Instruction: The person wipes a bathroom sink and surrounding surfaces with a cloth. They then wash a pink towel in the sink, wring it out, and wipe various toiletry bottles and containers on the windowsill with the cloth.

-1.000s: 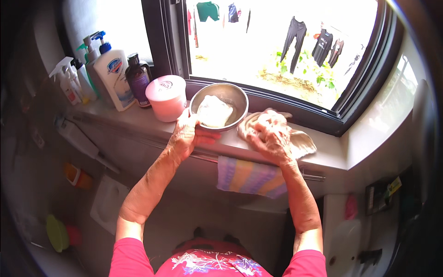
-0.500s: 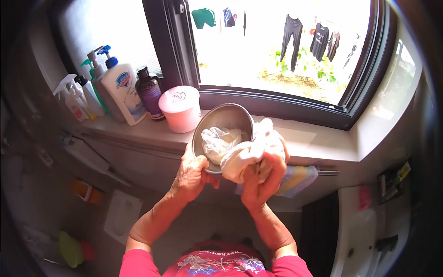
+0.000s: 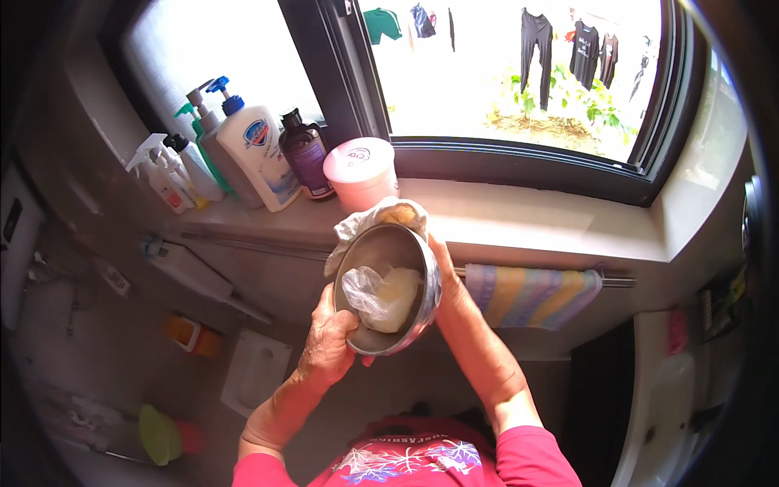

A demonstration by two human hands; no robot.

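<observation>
My left hand (image 3: pixel 329 341) is closed on the near left rim of a round metal bowl (image 3: pixel 411 250), thumb inside the edge. The bowl is tilted so that its inside faces me. In it lies a crumpled, see-through netlike or plastic piece (image 3: pixel 365 299) around something pale, which I cannot make out. Behind the bowl, my right hand (image 3: pixel 439 258) reaches round the right side, its fingers hidden. A white cloth (image 3: pixel 357 227) bunches along the far outer side of the bowl, against that hand.
On the window sill (image 3: pixel 527 213) stand a pink lidded tub (image 3: pixel 361 180), a dark bottle (image 3: pixel 306 156), a white pump bottle (image 3: pixel 258 158) and several other bottles. Below the sill, a striped towel (image 3: pixel 531 296) hangs on a metal rail (image 3: pixel 619 282). A green basin (image 3: pixel 156 436) is at lower left.
My right hand has taken the white cloth from the bowl's right rim round to its far outer side. The bowl has come slightly nearer and turned. The view has shifted a little.
</observation>
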